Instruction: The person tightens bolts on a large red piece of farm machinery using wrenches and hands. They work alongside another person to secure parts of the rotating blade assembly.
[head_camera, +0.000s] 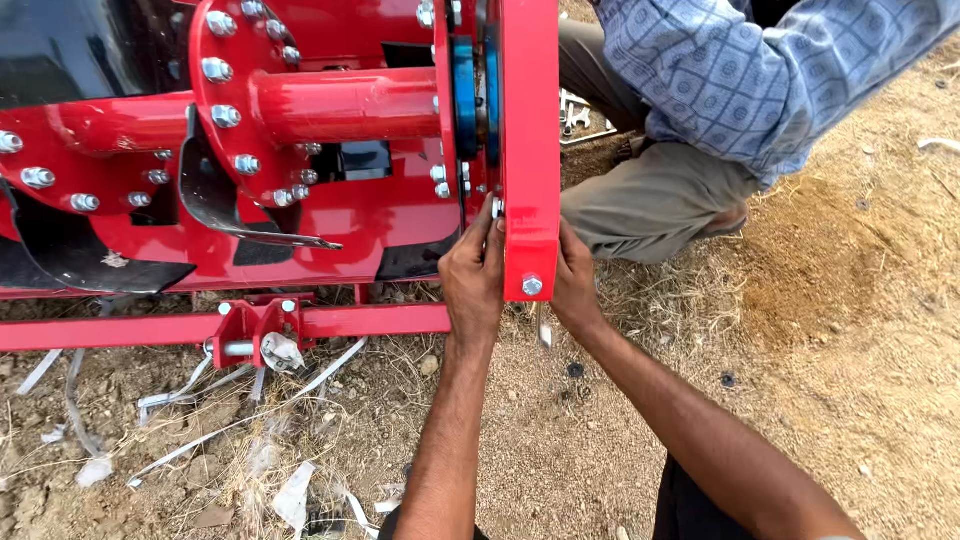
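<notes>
Red tiller frame (330, 215) fills my view, its side plate (530, 150) upright at centre. My left hand (473, 275) and right hand (575, 285) clasp the plate's lower end, fingers wrapped tight, beside its bolt (532, 286).

Bright, even daylight fills the view, and colours are strong on the red side plate (530, 150). Left of that plate the painted tube (345, 105) carries a long pale sheen and the bolt heads give small glints. Further left, the black hollows under the machine go nearly featureless. Below the plate, both forearms cast only soft, short shadows on the soil (600, 440). Focus is crisp around the plate; straight edges bow slightly toward the frame borders
</notes>
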